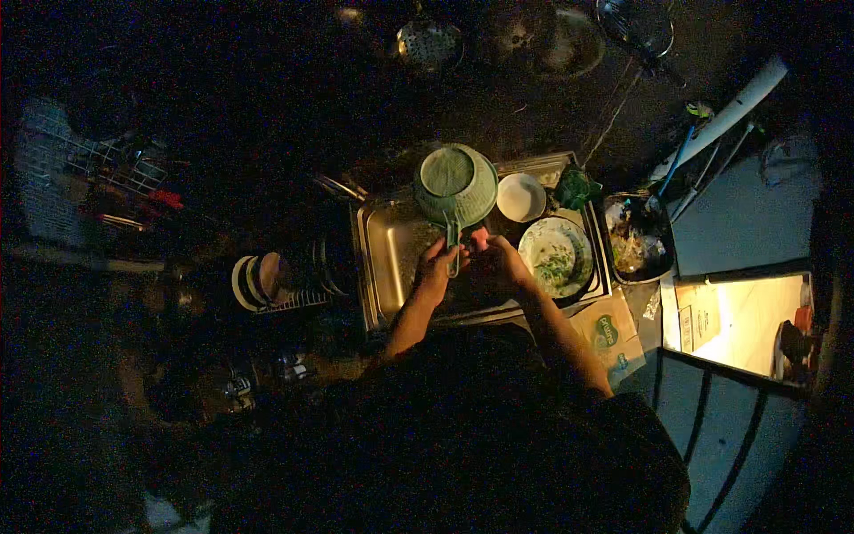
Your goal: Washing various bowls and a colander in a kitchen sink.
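Note:
My left hand (435,270) grips the handle of a green plastic strainer (448,171), whose rounded underside faces up toward me. Beside that handle, my right hand (504,257) holds a small pink sponge (480,238). Both hands are over a stainless steel sink (382,260). Just past my right hand, a white bowl (521,197) stands near a larger pale bowl (556,257) with leafy green scraps in it. The strainer hides part of the sink, and dim light hides its floor.
Right of the sink stands a dark bin (638,240) full of waste, near a printed cardboard sheet (608,330). Plates stand in a dish rack (287,304) on the left. A perforated metal ladle (430,45) hangs at the top. Light comes through an opening (747,320) at right.

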The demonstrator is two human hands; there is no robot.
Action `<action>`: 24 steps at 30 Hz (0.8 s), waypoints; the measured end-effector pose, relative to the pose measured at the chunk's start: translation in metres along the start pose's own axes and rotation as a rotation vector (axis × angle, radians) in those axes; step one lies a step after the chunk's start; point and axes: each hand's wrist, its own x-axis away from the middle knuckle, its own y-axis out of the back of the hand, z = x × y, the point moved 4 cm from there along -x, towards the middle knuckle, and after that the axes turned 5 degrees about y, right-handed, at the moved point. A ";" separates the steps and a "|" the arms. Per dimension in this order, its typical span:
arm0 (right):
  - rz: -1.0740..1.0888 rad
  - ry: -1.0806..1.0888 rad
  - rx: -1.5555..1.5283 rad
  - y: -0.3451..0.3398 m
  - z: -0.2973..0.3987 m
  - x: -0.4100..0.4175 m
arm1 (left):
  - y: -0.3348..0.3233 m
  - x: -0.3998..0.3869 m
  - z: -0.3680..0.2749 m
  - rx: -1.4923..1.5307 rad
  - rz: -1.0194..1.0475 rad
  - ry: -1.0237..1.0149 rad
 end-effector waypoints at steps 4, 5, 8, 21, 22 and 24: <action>0.162 0.248 0.213 -0.011 -0.025 -0.019 | 0.023 -0.005 0.013 -0.457 -0.016 -0.168; 0.282 0.268 0.202 -0.021 -0.029 -0.021 | 0.029 -0.005 0.015 -0.460 0.005 -0.166; -0.074 0.368 0.675 -0.039 -0.042 -0.025 | 0.054 0.007 0.005 -0.940 -0.196 -0.266; -0.041 0.419 1.263 -0.027 -0.067 -0.050 | 0.164 -0.005 -0.043 0.398 0.224 0.104; 0.149 0.561 1.647 -0.031 -0.065 -0.048 | 0.161 0.000 -0.040 0.677 0.403 0.249; 0.345 0.687 2.028 -0.028 -0.069 -0.030 | 0.165 0.005 -0.036 0.601 0.431 0.176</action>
